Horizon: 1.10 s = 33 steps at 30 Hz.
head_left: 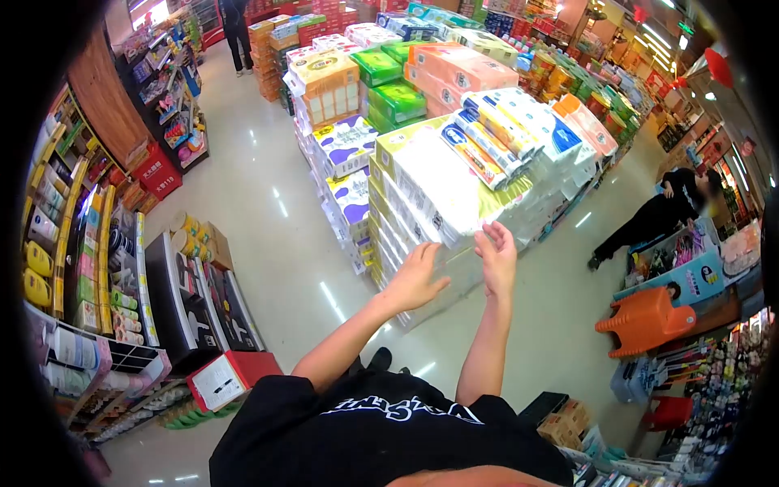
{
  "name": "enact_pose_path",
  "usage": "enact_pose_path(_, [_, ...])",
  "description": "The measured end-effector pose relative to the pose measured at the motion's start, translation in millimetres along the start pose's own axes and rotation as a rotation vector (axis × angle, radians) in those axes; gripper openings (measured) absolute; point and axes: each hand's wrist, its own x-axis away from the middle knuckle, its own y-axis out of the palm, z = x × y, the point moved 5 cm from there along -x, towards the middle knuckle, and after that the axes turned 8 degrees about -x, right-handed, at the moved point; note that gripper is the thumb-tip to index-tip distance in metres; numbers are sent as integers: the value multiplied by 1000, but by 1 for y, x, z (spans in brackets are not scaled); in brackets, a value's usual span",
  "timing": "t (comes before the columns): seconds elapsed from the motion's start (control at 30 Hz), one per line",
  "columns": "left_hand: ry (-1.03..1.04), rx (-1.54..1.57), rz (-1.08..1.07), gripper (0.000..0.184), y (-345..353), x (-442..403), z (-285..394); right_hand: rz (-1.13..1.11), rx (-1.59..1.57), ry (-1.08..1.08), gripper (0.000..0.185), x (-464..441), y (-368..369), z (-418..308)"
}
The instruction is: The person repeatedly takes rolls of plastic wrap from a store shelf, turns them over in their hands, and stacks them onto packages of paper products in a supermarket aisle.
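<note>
A tall stack of white and yellow-green tissue packs (418, 178) stands directly in front of me. My left hand (416, 277) is at the stack's near edge, its thumb held apart from the fingers and nothing visible in it. To its right, my right hand (497, 256) is raised by the near corner of the top packs, fingers loosely bent and apart. Whether the fingertips touch the packs I cannot tell. On top of the stack lie several blue, orange and yellow tissue rolls in wrappers (487, 142). Clear, shiny plastic (438, 304) shows below my hands.
Green packs (398, 101) and orange packs (462, 69) are piled behind. Shelves of goods (105, 268) line the left, with a red box (231, 377) at their end. An orange plastic stool (645, 321) is at right; a person in black (665, 207) stands beyond.
</note>
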Motion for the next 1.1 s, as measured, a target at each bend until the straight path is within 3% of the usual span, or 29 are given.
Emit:
enact_pose_path(0.3, [-11, 93, 210, 57, -34, -93, -52, 223, 71, -165, 61, -81, 4, 4])
enact_pose_path(0.67, [134, 244, 313, 55, -66, -270, -91, 663, 445, -353, 68, -207, 4, -38])
enact_pose_path(0.97, [299, 247, 202, 57, -89, -400, -112, 822, 415, -368, 73, -262, -7, -33])
enact_pose_path(1.1, [411, 228, 79, 58, -94, -450, -100, 743, 564, -212, 67, -270, -5, -61])
